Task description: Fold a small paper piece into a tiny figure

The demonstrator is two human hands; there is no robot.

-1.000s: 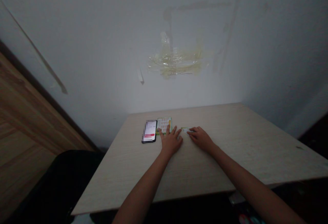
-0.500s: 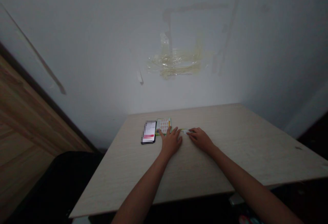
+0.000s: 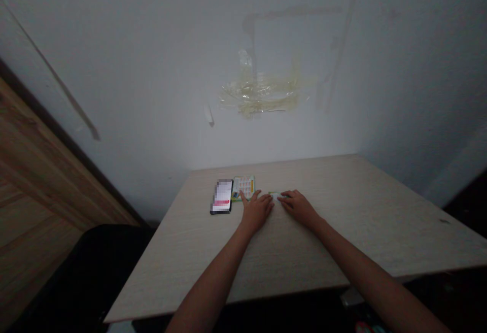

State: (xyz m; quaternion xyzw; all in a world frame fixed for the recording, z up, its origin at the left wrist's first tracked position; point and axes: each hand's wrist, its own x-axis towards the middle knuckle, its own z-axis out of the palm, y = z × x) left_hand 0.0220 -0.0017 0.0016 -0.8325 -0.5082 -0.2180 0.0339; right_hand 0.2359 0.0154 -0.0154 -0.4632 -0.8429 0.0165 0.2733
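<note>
Nothing on the phone [image 3: 221,196] or the printed card [image 3: 244,186] can be read.

left arm [image 3: 215,285]: bare, enters at 6 o'clock, runs toward 1 o'clock.
left hand [image 3: 256,211]: palm down, flat, fingers spread, tips toward 12 o'clock.
right arm [image 3: 365,274]: bare, enters at 4 o'clock, runs toward 10 o'clock.
right hand [image 3: 301,207]: palm down, fingers loosely bent toward 9 o'clock; closure unclear.
spacing: fingertips of both hands just beside each other.
</note>
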